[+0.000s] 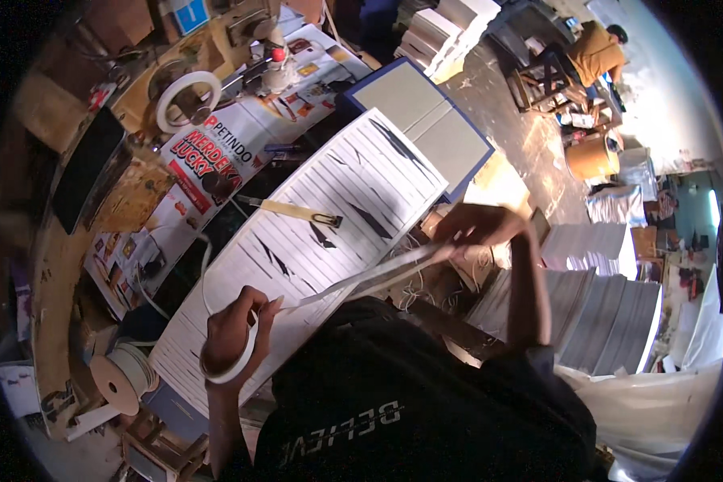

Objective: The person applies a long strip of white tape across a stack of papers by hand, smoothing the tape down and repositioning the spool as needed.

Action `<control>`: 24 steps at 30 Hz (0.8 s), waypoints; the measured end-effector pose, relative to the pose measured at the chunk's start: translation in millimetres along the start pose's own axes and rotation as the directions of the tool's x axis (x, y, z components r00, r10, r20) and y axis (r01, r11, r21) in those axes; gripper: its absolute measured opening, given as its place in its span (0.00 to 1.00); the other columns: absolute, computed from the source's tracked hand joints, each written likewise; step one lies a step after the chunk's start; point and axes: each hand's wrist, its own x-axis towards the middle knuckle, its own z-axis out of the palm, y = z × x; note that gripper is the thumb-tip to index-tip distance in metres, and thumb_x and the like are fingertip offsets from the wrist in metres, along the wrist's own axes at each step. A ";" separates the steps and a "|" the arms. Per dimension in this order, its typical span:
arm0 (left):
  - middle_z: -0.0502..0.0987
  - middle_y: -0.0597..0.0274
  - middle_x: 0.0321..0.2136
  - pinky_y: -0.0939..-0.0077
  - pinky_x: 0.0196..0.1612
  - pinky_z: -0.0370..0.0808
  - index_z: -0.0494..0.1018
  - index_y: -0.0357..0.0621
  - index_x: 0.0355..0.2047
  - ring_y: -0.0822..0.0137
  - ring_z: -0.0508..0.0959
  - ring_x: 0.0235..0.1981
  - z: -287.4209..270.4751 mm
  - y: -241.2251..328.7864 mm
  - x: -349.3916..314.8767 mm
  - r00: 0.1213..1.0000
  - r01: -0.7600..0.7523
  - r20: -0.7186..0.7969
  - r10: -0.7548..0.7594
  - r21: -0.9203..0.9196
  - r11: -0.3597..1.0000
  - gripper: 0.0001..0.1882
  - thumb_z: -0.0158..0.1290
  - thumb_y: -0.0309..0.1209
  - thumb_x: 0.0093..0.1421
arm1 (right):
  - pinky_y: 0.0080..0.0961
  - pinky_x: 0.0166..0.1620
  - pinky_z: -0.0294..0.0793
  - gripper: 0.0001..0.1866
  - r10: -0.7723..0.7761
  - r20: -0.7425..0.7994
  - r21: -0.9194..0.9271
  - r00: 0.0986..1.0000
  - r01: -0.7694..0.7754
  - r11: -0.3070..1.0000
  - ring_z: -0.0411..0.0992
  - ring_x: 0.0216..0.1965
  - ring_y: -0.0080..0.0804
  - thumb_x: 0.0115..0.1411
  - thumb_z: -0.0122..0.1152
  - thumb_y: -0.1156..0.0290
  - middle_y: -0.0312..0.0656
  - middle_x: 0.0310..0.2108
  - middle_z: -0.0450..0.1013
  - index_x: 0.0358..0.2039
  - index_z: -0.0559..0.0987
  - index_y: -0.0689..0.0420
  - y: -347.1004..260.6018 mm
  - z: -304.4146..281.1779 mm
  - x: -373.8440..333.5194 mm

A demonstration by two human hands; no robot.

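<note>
A pale flat strip (357,280) is stretched between my two hands, above the near edge of a long white row of pressed book blocks (313,181). My left hand (234,325) is closed, pinching one end of the strip between thumb and finger. Around its wrist side loops a white band (245,360), seemingly a roll of the same strip. My right hand (478,227) is raised at the right and closed on the other end. On the row lies a flat wooden-handled brush-like tool (297,210); dark gaps run between the blocks.
A blue-edged grey board cover (426,120) lies beyond the row. At left stand a cord spool (120,379) and a white tape ring (189,100) near a printed poster sheet (217,153). Paper stacks (594,313) rise at right; a person in orange (598,52) sits farther off.
</note>
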 end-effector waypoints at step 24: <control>0.85 0.61 0.34 0.63 0.40 0.76 0.84 0.48 0.38 0.57 0.84 0.34 171.7 40.7 92.0 0.780 0.010 -0.547 0.303 0.496 0.868 0.06 0.67 0.31 0.61 | 0.39 0.57 0.78 0.17 -0.295 -0.525 -0.375 0.798 0.094 0.922 0.77 0.52 0.51 0.60 0.67 0.78 0.49 0.49 0.80 0.51 0.83 0.61 27.1 42.0 104.8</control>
